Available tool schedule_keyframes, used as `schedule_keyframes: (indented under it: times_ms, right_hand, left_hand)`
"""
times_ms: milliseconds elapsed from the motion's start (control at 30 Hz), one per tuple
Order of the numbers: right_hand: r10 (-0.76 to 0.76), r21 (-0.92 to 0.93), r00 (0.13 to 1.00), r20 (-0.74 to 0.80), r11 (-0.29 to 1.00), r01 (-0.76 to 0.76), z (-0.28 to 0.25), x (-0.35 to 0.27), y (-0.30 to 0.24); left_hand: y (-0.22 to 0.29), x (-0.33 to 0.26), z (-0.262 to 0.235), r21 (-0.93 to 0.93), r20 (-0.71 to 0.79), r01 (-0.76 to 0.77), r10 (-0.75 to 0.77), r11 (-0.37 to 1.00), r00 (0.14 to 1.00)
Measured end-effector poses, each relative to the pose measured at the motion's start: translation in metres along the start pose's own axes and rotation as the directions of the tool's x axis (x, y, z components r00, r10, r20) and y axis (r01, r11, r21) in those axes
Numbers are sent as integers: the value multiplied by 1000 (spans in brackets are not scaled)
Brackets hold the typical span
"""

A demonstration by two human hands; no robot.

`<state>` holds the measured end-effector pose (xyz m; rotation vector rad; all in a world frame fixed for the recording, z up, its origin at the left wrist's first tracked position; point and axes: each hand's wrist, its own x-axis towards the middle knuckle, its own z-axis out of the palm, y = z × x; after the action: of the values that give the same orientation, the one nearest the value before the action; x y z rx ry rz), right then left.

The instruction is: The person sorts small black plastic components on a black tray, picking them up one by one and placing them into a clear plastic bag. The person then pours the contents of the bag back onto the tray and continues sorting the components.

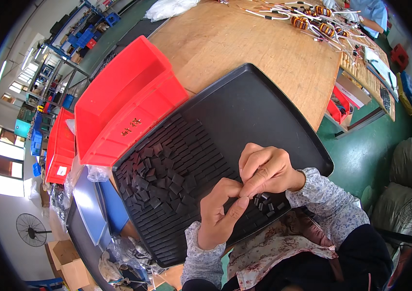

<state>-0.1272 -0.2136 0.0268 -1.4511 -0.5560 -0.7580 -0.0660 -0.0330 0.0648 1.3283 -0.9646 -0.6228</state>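
Observation:
Over the near part of a black tray [274, 104], my left hand [220, 211] and my right hand [266, 170] meet with their fingertips pinched together. Whatever lies between the fingers is hidden or too small to name. Small black rectangular pieces [206, 154] lie in neat rows across the tray's left half. On top of those rows, a loose heap of similar black pieces [155, 182] is piled left of my hands. A few short dark pieces with shiny spots [270, 207] lie just below my right hand.
A red bin [128, 102] stands against the tray's far left side, with another red bin [60, 148] behind it. Copper-wound coils with white leads [312, 24] lie at the far right, near another person's gloved hand [351, 16]. Blue panels [94, 203] lean at left.

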Motion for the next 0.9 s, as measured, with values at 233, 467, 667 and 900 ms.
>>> schedule_keyframes:
  times_ms: [233,467,667,900]
  right_hand:
    - [-7,-9,1000,3,1000,7,0,1,0]
    - [114,136,993,26,984,-116,-1,-1,0]
    - [287,427,954,82,855,-294,0,-4,1]
    - [335,474,937,96,813,-339,0,-5,-1]
  left_hand:
    - [-2,-1,-2,29,5,-17,17,999,1000]
    - [0,1,0,35,-5,4,-4,999,1000]
    - [-2,1,2,86,5,-23,22,996,1000]
    - [-3,1,2,148,-1,-24,24,989,1000]
